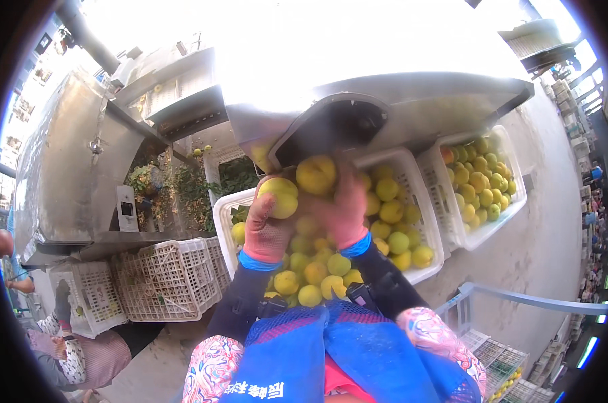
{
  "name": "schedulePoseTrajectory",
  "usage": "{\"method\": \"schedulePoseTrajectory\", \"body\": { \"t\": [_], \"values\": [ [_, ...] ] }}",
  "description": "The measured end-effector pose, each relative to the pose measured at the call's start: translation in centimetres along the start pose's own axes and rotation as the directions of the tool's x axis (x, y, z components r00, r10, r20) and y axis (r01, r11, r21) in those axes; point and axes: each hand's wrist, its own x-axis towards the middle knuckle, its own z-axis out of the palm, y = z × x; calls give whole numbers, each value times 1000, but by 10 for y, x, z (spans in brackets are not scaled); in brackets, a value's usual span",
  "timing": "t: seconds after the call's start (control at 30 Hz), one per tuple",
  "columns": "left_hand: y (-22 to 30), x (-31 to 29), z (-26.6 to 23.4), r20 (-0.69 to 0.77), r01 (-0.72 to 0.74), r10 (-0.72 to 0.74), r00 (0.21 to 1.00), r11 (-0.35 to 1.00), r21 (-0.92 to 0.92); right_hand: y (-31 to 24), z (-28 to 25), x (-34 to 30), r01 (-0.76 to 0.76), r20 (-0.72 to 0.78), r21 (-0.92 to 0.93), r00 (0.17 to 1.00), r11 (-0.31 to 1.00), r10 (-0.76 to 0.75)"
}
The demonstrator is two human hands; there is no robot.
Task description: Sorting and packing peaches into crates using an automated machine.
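Note:
Both my hands wear pink gloves and hang over a white plastic crate [226,232] full of yellow-green peaches [315,272]. My left hand [266,232] has its fingers wrapped round the side of a yellow peach [280,198]. Beside it, my right hand [349,205] is raised against another yellow peach [316,176]; it is somewhat blurred, but its fingers curve along that fruit's right side. The second peach is just in front of the dark opening [337,131] of a metal chute [418,101]. Part of the crate's contents is hidden under my hands.
To the right stands another white crate [445,201] of peaches, with a blue-grey rail [519,299] nearer me. On the left are stacked crates [163,282], a large metal machine [62,161] and leafy debris [189,195]. A co-worker [92,356] is at the lower left.

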Motion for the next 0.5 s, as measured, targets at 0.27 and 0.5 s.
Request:
{"method": "schedulePoseTrajectory", "body": {
  "t": [0.27,0.5],
  "values": [
    [-18,-13,3,236,392,-365,901,448,-803,57,54,41,50,-53,-295,996,954,-69],
    [0,0,-8,292,450,-356,888,535,-715,-27,1,18,15,213,36,977,999,-23]
  ]
}}
